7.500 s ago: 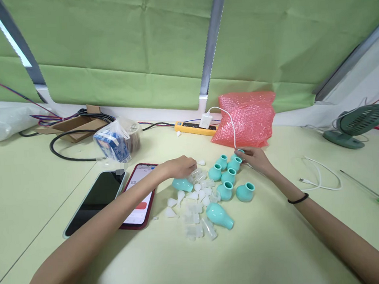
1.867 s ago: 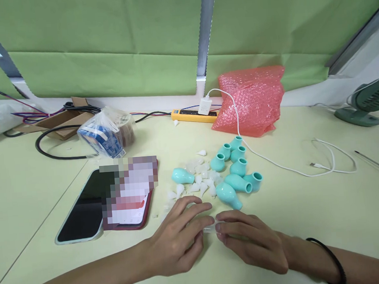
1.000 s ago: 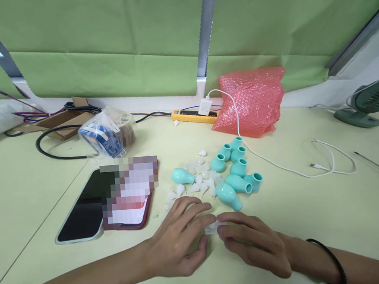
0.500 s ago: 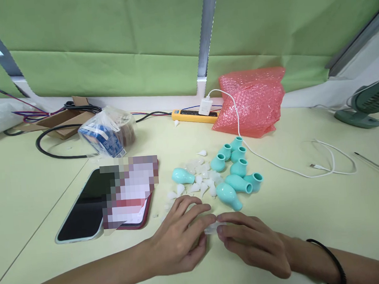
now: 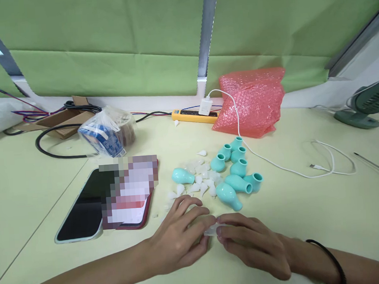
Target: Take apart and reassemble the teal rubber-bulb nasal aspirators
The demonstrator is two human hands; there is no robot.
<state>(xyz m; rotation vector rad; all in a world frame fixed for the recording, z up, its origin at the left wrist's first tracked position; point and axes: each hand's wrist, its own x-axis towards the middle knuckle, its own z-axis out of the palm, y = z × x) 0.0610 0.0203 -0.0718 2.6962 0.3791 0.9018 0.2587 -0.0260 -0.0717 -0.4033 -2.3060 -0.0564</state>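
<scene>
My left hand (image 5: 185, 231) and my right hand (image 5: 251, 239) meet low in the middle of the view, both closed on one small translucent plastic piece (image 5: 210, 231). Thumb and forefinger of the left pinch its left end; the right fingertips cover its right end, so its full shape is hidden. Just beyond my fingers lie several small white teardrop-shaped pieces (image 5: 203, 187) in a loose pile. Beside them sit several glossy turquoise bulb-shaped parts with open necks (image 5: 227, 195). A single turquoise bulb (image 5: 182, 176) lies on its side left of the pile.
Two phones lie at left, one dark (image 5: 83, 208) and one red-edged (image 5: 145, 210). Behind stand a bagged blue box (image 5: 101, 137), a yellow power strip (image 5: 189, 115) and red bubble wrap (image 5: 252, 105). A white cable (image 5: 275, 165) curves right, near a screwdriver (image 5: 374, 166) and a green fan (image 5: 358, 118).
Almost nothing differs. The translucent piece has tilted slightly between my fingertips, and my left fingers have curled in a little.
</scene>
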